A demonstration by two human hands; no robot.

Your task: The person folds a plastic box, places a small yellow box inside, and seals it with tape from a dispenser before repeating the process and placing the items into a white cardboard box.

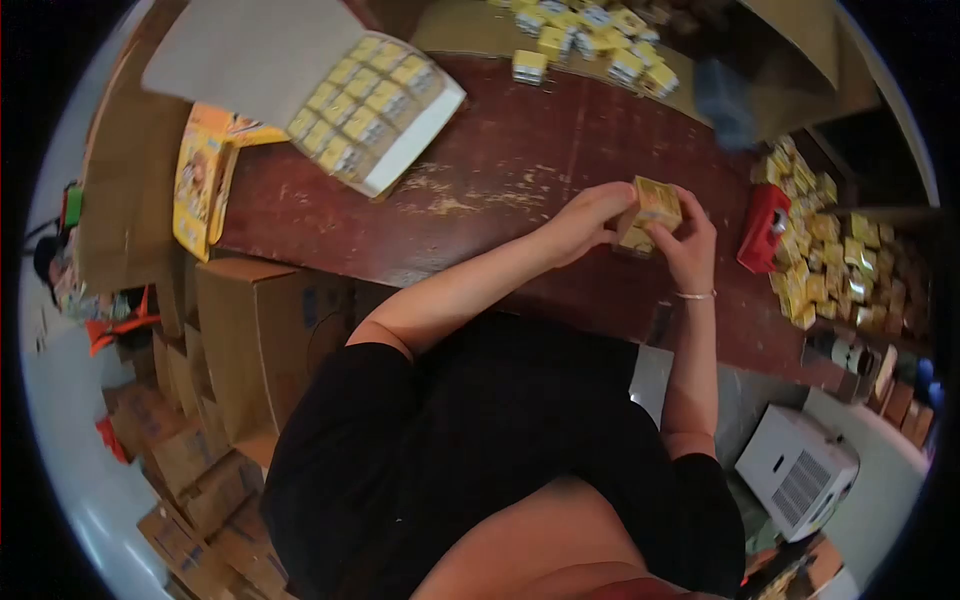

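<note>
Both hands' fingers closed around one small yellow box (655, 208) above the table (500, 170), forearms outstretched.

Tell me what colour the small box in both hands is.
Yellow small box, with some white; seen in the head view.

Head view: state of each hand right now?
Left hand: closed on the small yellow box, gripping its left side.
Right hand: closed on the same box, from the right and below.
</note>
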